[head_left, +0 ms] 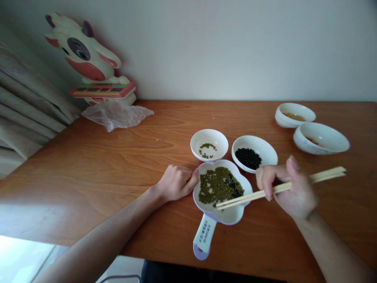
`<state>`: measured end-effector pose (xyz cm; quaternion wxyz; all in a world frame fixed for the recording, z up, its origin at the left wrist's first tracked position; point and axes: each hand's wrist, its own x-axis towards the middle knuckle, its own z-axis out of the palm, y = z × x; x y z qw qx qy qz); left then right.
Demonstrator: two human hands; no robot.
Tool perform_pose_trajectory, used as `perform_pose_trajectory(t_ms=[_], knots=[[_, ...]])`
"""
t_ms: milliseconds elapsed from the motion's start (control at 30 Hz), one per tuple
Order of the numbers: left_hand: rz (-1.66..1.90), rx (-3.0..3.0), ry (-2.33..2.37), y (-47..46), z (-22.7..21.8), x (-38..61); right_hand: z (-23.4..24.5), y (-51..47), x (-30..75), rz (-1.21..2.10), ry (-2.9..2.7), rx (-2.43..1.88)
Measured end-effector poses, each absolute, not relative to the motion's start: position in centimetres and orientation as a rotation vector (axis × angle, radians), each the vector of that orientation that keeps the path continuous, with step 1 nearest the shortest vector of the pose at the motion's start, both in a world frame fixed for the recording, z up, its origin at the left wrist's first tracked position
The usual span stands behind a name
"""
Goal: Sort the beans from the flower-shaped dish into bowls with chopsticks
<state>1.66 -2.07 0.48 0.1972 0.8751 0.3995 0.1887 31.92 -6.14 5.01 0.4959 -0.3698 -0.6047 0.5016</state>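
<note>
My right hand is closed round a pair of wooden chopsticks. Their tips are close together over the lower part of a flower-shaped dish with a lilac rim and handle. Green mung beans cover much of the dish, with some black beans among them at the right. At the dish's left rim, my left hand is closed, its fingers gripping the edge. Behind the dish stand a white bowl with a few green beans and another white bowl holding a heap of black beans.
Two more white bowls stand at the back right, one with yellowish contents, the other with reddish-brown bits. A cow-shaped toy and a crumpled clear plastic bag are at the back left, near a curtain.
</note>
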Motion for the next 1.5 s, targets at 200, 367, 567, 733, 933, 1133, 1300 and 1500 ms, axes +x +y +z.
perform_pose_trajectory(t_ms=[200, 367, 567, 733, 933, 1133, 1300, 1500], knots=[[0.482, 2.453, 1.052, -1.7, 0.3, 1.3, 4.2, -6.2, 31.8, 1.208, -1.608, -0.954], [0.46, 2.449, 1.054, -1.7, 0.5, 1.2, 3.6, -6.4, 31.1, 1.0, -1.556, -0.991], [0.437, 2.465, 1.059, -1.8, 0.7, 1.3, 4.0, -6.3, 31.3, 1.102, -1.472, -0.956], [0.427, 2.486, 1.041, -1.7, 0.7, 1.2, 3.8, -6.4, 31.4, 1.286, -1.595, -0.908], [0.413, 2.496, 1.051, -1.7, 0.8, 1.2, 3.4, -6.4, 31.2, 1.068, -1.538, -0.896], [0.412, 2.502, 1.048, -1.8, 0.9, 1.2, 4.0, -6.4, 31.3, 1.197, -1.511, -0.841], [0.416, 2.505, 1.041, -1.8, 0.9, 1.2, 3.5, -6.6, 31.3, 1.06, -1.575, -0.844], [0.425, 2.507, 1.027, -1.8, 0.9, 1.1, 3.9, -6.2, 31.3, 0.777, -1.406, -0.951]])
